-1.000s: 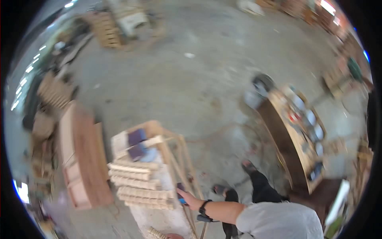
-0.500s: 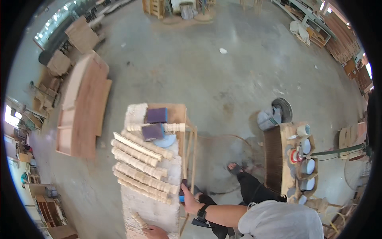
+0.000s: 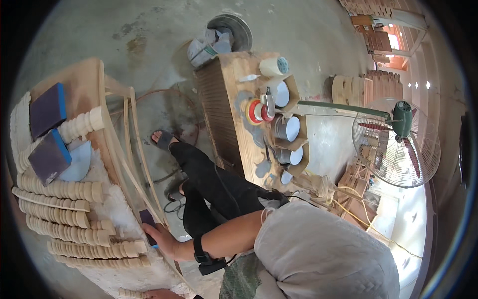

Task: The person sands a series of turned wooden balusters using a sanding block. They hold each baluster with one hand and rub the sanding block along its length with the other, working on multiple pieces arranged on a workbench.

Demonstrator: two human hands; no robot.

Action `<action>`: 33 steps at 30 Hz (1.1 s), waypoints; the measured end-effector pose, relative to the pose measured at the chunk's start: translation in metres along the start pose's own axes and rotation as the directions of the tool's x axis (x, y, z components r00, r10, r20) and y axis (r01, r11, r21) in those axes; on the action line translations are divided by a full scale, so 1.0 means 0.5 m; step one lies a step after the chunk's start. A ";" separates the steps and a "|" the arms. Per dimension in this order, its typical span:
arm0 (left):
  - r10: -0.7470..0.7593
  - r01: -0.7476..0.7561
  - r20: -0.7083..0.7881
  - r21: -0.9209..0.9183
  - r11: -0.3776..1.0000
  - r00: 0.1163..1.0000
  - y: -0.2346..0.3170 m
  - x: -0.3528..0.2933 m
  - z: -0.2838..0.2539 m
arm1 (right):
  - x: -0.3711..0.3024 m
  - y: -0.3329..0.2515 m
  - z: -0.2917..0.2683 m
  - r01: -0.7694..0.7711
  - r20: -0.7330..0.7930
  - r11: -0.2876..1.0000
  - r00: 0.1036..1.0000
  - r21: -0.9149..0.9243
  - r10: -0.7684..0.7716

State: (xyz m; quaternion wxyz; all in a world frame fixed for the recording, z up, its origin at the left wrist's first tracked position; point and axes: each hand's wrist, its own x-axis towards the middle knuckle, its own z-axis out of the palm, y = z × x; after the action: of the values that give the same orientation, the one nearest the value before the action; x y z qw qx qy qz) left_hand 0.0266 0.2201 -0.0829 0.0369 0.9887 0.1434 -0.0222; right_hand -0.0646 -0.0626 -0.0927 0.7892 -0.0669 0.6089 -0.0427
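My right hand [image 3: 164,240], with a black strap round its wrist, grips a blue-and-dark-purple sanding sponge [image 3: 148,223] at the near edge of the bench. At the bottom edge, partly cut off, my left hand [image 3: 162,294] closes on the end of a turned wooden spindle [image 3: 130,293]. Several pale turned spindles [image 3: 69,234] lie side by side on the white-covered bench [image 3: 167,274]. Two more sanding sponges, one farther back [image 3: 48,110] and one nearer [image 3: 50,158], rest beside a light-blue disc [image 3: 77,162] and over another spindle [image 3: 84,124].
Right of my legs stands a wooden side table [image 3: 231,79] bearing tape rolls [image 3: 254,111], a tape-like cylinder [image 3: 274,66] and several round discs in holders [image 3: 286,128]. A metal bin [image 3: 234,30] stands behind it. A green-armed fan [image 3: 398,134] is at right. A hose [image 3: 191,107] crosses the floor.
The view has swung right and closer: the bench shifted left in the picture, and the side table and fan show more fully. Both hands keep hold of the sanding sponge and spindle.
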 end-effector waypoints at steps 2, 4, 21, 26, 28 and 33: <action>0.048 -0.048 0.005 0.025 0.999 0.999 0.007 0.001 0.000 | -0.003 -0.005 -0.004 0.029 0.001 0.996 1.000 0.089 -0.029; 0.058 -0.057 -0.009 0.046 0.997 0.998 0.008 0.004 -0.011 | -0.007 -0.004 0.004 0.035 -0.023 0.991 0.999 0.128 -0.033; -0.096 0.097 -0.094 0.007 0.995 0.991 0.009 -0.149 -0.048 | -0.052 -0.119 0.007 -0.163 0.159 0.986 0.975 0.030 0.156; -0.015 0.018 -0.155 0.014 1.000 0.988 0.057 -0.156 -0.059 | 0.006 -0.071 -0.063 -0.209 0.257 0.976 0.948 0.056 0.188; -0.022 0.021 -0.163 -0.007 1.000 0.986 0.070 -0.158 -0.066 | -0.015 -0.098 -0.045 -0.203 0.191 0.979 0.961 -0.008 0.201; 0.077 -0.036 -0.349 0.123 0.992 0.934 -0.144 -0.159 0.100 | -0.016 -0.178 -0.013 -0.157 0.156 0.986 0.974 -0.064 0.165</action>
State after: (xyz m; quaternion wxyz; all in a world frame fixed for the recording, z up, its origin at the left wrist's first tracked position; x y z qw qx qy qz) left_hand -0.0716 0.2624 -0.1332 -0.0454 0.9809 0.1175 0.1484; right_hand -0.0719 -0.1496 -0.0725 0.8347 -0.0408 0.5475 0.0424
